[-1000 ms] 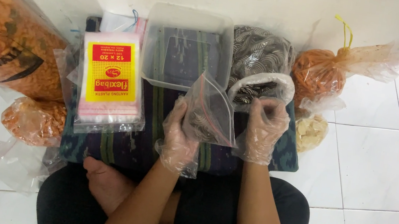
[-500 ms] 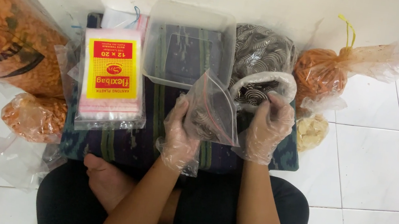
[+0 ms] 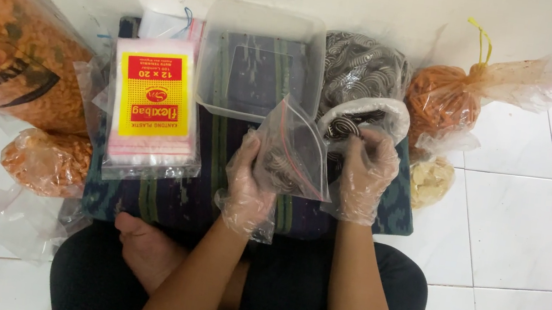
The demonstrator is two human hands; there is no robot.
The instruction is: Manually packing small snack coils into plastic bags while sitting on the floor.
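Left hand (image 3: 248, 186) is gripping the small zip bag (image 3: 290, 155) tilted with its mouth opening up-right, while the right hand (image 3: 364, 175), fingers pinching striped snacks, is sitting just right of it at the big open bag (image 3: 364, 88).
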